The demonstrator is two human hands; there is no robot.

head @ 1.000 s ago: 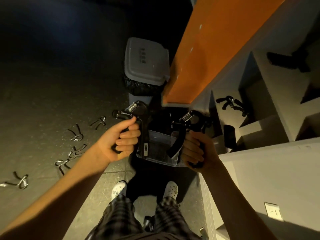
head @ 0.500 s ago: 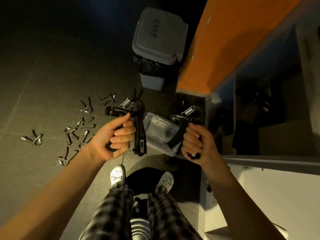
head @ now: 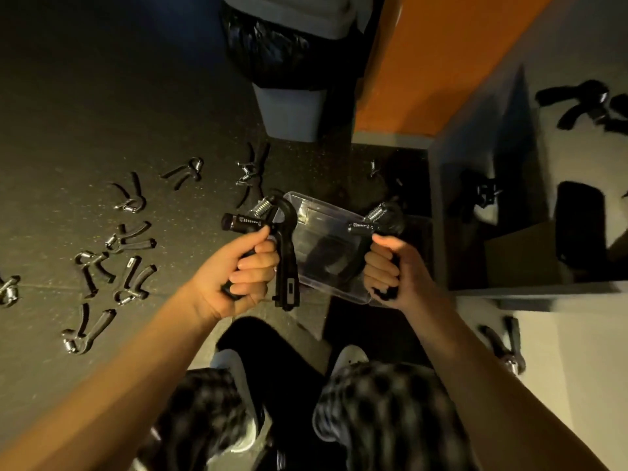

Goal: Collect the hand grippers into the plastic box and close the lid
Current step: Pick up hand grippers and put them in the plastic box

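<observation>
My left hand [head: 238, 270] grips one handle of a black hand gripper [head: 285, 239] with a steel spring, held left of the box. My right hand [head: 394, 270] grips a second black hand gripper [head: 384, 219] at the box's right edge. The clear plastic box [head: 326, 219] stands open on the dark floor between and below both hands, with a dark shape inside it. Several more hand grippers [head: 132, 277] lie scattered on the floor to the left. No lid is visible.
A grey bin [head: 289, 110] with a black liner stands beyond the box. An orange panel [head: 424, 62] and pale shelving [head: 509, 185] rise on the right, with grippers [head: 588, 103] on the shelves and one gripper [head: 506, 348] on the lower ledge. My feet [head: 346, 358] stand just before the box.
The view has tipped down and closer, so the box and floor grippers appear larger. Both hands keep their grippers and have come lower over the box.
</observation>
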